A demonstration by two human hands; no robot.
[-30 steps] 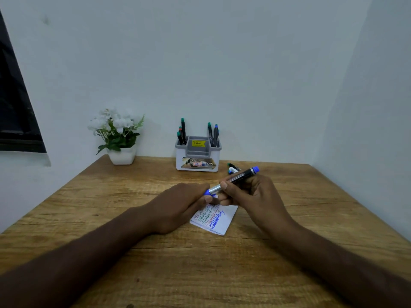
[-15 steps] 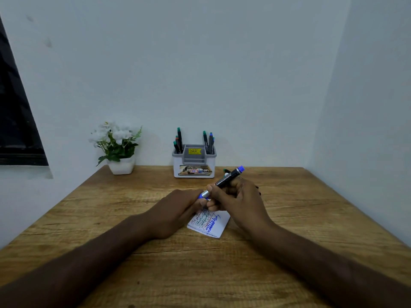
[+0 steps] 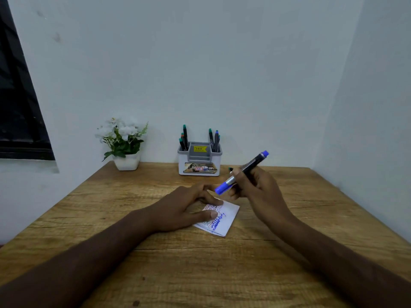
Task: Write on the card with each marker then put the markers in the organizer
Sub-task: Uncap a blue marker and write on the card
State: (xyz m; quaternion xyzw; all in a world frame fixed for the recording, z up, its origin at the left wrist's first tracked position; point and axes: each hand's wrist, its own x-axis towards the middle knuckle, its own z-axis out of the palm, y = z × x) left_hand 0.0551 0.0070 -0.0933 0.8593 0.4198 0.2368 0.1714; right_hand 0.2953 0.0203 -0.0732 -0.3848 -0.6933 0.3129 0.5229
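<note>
Right hand (image 3: 255, 187) curled in a closed grip round one blue marker (image 3: 242, 172), held above the bench (image 3: 289, 263); capped end low and left, other end up and right, long axis diagonal. Left hand (image 3: 189, 210) flat, fingers relaxed, pressing one card (image 3: 224, 221). One organizer (image 3: 199, 160) at the back, about seven markers upright inside.
</note>
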